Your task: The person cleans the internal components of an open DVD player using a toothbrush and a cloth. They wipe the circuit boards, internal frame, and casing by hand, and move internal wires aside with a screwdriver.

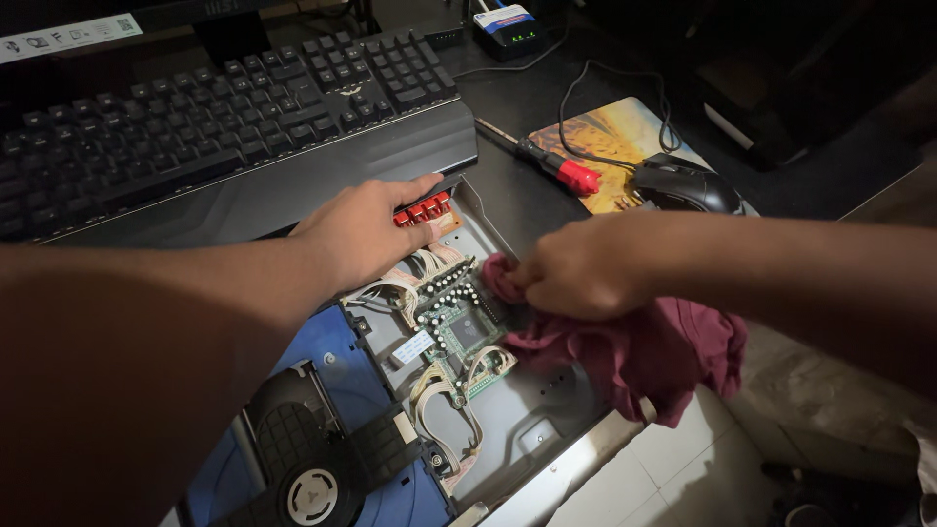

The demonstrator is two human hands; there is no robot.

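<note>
An opened disc player chassis (527, 429) lies on the dark desk, with a green circuit board (459, 327), ribbon cables and a blue disc drive (332, 459) inside. My left hand (366, 234) rests flat on the chassis's far end, fingers beside a row of red connectors (423, 209). My right hand (576, 268) is closed on a maroon cloth (644, 356), pressing a corner of it against the board's right edge. The rest of the cloth drapes over the chassis's right side.
A black keyboard (215, 127) lies behind the chassis. A red-handled screwdriver (556, 166) lies to the right of it, next to a black mouse (683, 185) on a yellow mouse pad (605, 132). A small box with green lights (508, 29) sits at the back. Light floor tiles (683, 478) show below the desk edge.
</note>
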